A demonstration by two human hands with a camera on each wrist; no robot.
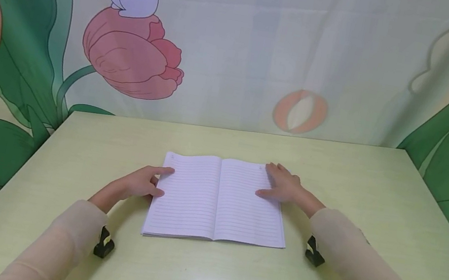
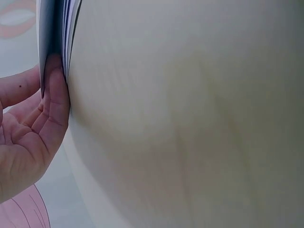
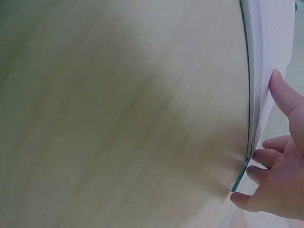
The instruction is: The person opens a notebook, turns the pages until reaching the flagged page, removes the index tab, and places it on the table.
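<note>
A lined notebook lies spread open on the table, its ruled pages facing up. At its left edge my left hand pinches the page edges. The left wrist view shows a finger of this left hand tucked between a lifted leaf and the pages beneath. My right hand rests on the upper right corner with spread fingers. In the right wrist view, the thumb of the right hand touches the page, and the other fingertips sit by the notebook's edge and corner.
The pale wood-look table extends around the notebook. Behind it hangs a printed curtain with flowers, leaves and a white animal. Small black devices are strapped at the left wrist and right wrist.
</note>
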